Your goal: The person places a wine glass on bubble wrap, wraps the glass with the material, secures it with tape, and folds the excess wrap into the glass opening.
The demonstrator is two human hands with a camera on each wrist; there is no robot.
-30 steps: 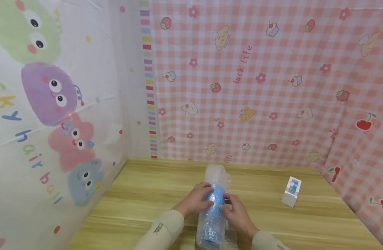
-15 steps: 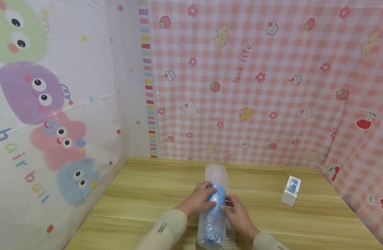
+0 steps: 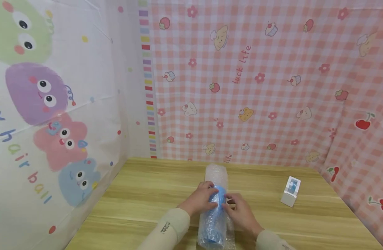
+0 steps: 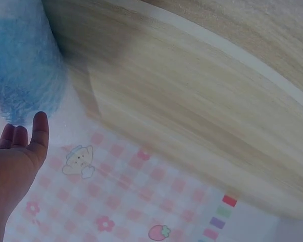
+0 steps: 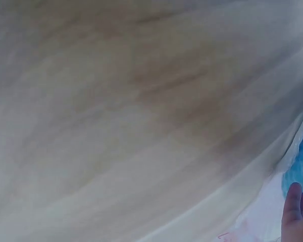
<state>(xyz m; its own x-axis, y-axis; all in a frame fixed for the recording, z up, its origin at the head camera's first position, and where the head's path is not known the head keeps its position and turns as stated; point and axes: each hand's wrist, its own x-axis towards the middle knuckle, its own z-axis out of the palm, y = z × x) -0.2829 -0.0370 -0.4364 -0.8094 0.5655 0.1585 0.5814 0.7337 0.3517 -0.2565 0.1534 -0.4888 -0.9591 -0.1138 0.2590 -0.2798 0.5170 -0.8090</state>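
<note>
A roll of clear bubble wrap [image 3: 216, 175] lies lengthwise on the table, with a blue cylinder-like thing [image 3: 214, 224] showing through it. My left hand [image 3: 196, 200] rests on the roll's left side and top, fingers over the blue part. From the right, my right hand [image 3: 241, 212] touches it with thumb and fingertips spread. A loose flap of wrap [image 3: 230, 238] lies beside the roll on the right. The left wrist view has the left hand's fingers [image 4: 40, 136] against the wrapped blue bundle [image 4: 25, 65]; at the right wrist view's edge, a finger [image 5: 292, 201] meets the blue.
On the right of the wooden table [image 3: 141, 198] stands a small white box [image 3: 290, 191] with a blue picture or window on top. A pink checked cloth [image 3: 241, 93] hangs behind, and a white cartoon sheet [image 3: 101, 86] on the left.
The roll and both hands have shifted slightly to the right. Less of the loose flap shows beside the roll than a second ago. The white box stays put.
</note>
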